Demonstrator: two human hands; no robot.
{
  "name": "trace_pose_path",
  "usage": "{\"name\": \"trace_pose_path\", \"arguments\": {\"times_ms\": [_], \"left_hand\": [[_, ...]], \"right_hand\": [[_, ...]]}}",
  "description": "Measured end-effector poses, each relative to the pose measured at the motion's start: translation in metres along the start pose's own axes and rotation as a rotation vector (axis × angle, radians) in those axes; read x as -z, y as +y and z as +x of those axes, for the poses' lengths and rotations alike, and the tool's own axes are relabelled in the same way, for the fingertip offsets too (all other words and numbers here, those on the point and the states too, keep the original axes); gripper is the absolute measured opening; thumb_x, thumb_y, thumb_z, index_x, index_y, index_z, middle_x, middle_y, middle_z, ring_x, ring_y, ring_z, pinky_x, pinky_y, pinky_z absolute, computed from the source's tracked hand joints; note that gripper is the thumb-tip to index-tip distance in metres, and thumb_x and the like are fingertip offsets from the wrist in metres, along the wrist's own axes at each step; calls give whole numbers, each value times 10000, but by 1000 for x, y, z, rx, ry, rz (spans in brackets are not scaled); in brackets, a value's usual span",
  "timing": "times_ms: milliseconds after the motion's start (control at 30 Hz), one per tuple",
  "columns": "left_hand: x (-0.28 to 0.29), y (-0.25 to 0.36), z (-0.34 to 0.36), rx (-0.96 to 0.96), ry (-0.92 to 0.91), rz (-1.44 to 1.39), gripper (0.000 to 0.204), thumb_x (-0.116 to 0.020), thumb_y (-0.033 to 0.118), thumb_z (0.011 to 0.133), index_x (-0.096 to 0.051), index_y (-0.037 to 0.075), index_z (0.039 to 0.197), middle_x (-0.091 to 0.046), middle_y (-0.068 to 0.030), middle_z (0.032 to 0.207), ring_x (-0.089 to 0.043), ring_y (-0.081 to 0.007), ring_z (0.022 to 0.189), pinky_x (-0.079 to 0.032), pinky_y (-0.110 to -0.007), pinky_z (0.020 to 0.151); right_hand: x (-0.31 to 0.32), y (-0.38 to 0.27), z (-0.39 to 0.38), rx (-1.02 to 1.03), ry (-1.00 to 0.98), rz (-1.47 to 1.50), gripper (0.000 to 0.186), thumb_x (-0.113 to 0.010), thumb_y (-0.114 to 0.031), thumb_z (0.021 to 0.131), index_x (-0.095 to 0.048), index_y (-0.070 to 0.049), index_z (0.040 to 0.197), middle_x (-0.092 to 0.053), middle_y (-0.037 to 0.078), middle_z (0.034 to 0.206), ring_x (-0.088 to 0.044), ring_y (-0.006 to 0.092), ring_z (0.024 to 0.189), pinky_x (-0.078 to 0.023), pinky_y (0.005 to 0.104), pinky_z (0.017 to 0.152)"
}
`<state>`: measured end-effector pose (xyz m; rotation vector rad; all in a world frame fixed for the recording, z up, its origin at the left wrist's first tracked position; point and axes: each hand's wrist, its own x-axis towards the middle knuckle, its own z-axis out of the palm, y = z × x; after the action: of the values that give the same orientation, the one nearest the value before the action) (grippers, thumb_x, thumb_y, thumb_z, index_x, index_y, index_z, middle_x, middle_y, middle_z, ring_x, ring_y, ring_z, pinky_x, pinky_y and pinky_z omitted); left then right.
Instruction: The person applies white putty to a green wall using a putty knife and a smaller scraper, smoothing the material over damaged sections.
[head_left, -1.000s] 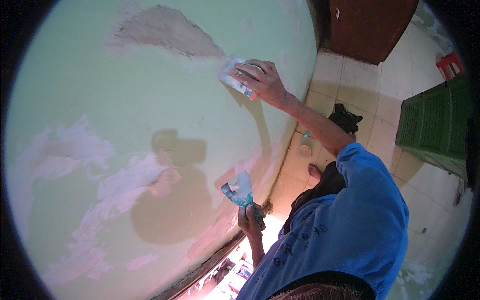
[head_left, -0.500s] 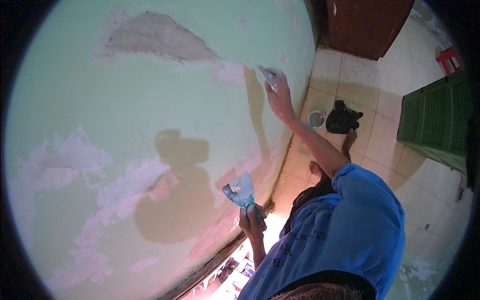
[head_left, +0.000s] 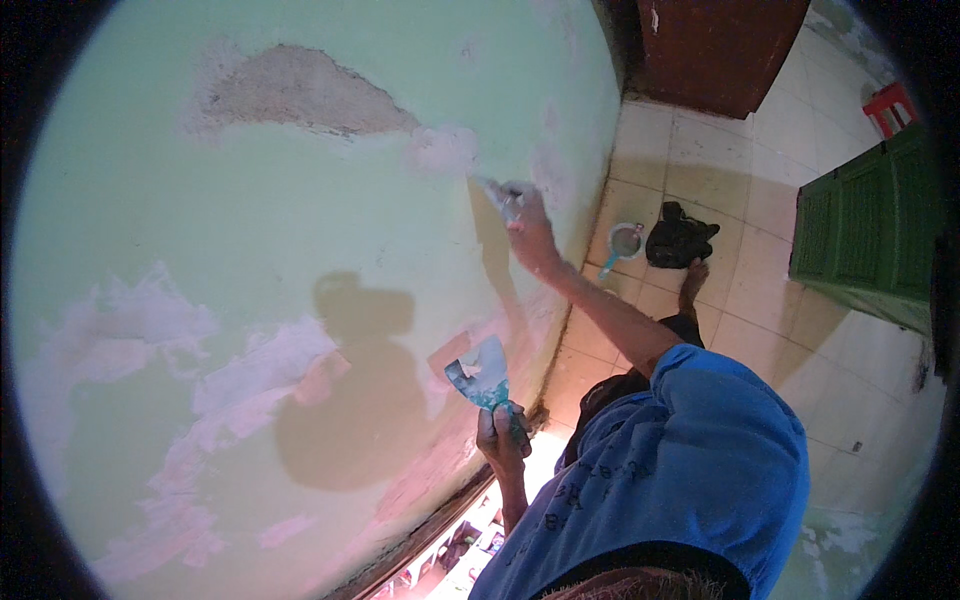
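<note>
My right hand (head_left: 532, 232) grips a pale flat scraper (head_left: 496, 196), blurred, near the mint-green wall (head_left: 180, 200). A whitish filler patch (head_left: 443, 148) lies just above it, beside a rough grey bare patch (head_left: 300, 90); whether the blade touches the wall is hard to tell. Lower, my left hand (head_left: 505, 440) is closed on the teal handle of a putty knife (head_left: 478, 370), blade upward with some pale filler on it. Pink and white patches (head_left: 180, 430) mark the lower wall.
On the tiled floor (head_left: 730, 150) stand a small container (head_left: 626, 240) with a teal-handled tool and a black bag (head_left: 678, 238), beside my bare foot. A green louvred cabinet (head_left: 860, 230), red stool (head_left: 888, 105) and brown wooden furniture (head_left: 718, 45) stand right. A bright gap (head_left: 470, 550) runs along the wall's bottom.
My right hand has left the whitish patch, first swinging rightward, then down and slightly left with the scraper tilted. My left hand still holds the putty knife in much the same place.
</note>
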<state>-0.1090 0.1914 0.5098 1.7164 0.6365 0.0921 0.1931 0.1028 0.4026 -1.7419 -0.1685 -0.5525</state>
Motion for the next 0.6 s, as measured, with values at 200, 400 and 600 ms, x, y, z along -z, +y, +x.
{"name": "trace_pose_path", "arguments": {"times_ms": [200,400,600], "left_hand": [[-8,2,-2,-15,60,-3,267,-479,221,1023,-586,-4,928,-592,-72,623,-416,-64,362,-302,-223,330],[-4,-2,-7,4,69,14,266,-477,218,1026,-577,-5,919,-597,-83,630,-409,-64,356,-298,-221,335],[-9,3,-6,17,81,22,266,-476,223,1026,-565,-3,917,-596,-86,629,-398,-70,351,-293,-224,335]], "right_hand": [[28,21,90,248,87,-110,576,-546,53,829,-580,-140,1371,-563,95,1233,-520,308,1126,-428,411,968],[22,-3,102,316,39,-137,557,-574,-2,824,-601,-161,1357,-577,90,1246,-518,302,1122,-398,419,973],[9,-18,54,183,26,-202,569,-585,-27,813,-595,-166,1365,-573,80,1248,-513,296,1127,-388,422,970]]}}
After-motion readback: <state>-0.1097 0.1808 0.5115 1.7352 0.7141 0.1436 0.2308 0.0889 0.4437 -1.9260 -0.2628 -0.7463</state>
